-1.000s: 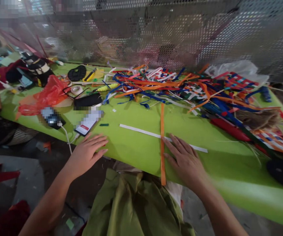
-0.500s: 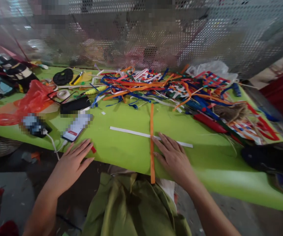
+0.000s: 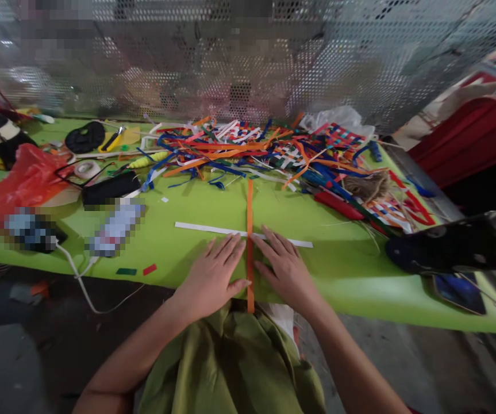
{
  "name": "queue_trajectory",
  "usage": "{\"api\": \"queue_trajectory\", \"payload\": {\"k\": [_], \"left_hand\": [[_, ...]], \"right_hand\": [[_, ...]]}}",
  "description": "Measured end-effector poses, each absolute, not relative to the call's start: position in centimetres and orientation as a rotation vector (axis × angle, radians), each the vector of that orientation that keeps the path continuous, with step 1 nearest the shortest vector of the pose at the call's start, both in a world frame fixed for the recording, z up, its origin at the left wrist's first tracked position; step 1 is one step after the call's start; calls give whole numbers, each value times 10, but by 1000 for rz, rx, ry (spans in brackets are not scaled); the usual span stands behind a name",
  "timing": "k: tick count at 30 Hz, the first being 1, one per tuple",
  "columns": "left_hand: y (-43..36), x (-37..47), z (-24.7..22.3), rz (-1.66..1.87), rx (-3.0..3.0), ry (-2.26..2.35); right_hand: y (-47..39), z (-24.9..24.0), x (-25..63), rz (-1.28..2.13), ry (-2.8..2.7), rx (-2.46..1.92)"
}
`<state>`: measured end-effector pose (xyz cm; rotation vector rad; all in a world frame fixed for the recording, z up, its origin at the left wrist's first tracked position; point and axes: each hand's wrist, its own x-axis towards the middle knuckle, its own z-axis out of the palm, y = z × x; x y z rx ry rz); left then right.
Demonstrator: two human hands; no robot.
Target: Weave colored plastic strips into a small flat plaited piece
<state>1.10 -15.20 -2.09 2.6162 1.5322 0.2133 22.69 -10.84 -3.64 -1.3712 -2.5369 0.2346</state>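
On the green tabletop [image 3: 196, 253] a white strip [image 3: 200, 227] lies crosswise under an orange strip [image 3: 250, 207], the two forming a cross. The orange strip's near end hangs over the table's front edge. My left hand [image 3: 213, 273] is flat with fingers spread, its fingertips at the white strip just left of the crossing and its thumb at the orange strip. To the right of the crossing, my right hand [image 3: 286, 267] rests palm down over the white strip, fingers apart, index fingertip beside the orange strip.
A heap of coloured strips [image 3: 230, 146] and woven pieces lies at the back. Two phones [image 3: 118, 230], a black case [image 3: 112, 190], tape [image 3: 87, 168] and a red plastic bag [image 3: 27, 178] are at left. A dark cylinder [image 3: 450, 244] and red-handled tool [image 3: 338, 205] are at right.
My left hand has moved right, from beside the phones to the crossing of the strips, uncovering a small green scrap. The right hand stays by the crossing. The view has shifted to the right.
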Motion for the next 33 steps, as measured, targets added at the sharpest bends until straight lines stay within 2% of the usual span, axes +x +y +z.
{"api": "queue_trajectory", "payload": {"k": [17,33], "left_hand": [[-142,12,-37,198,2609,1578],[-139,19,-41,223,2619,1588]], "right_hand": [[-106,-32,249,401,-2544,-1185],[-111,-31,249,332,-2549,-1185]]}}
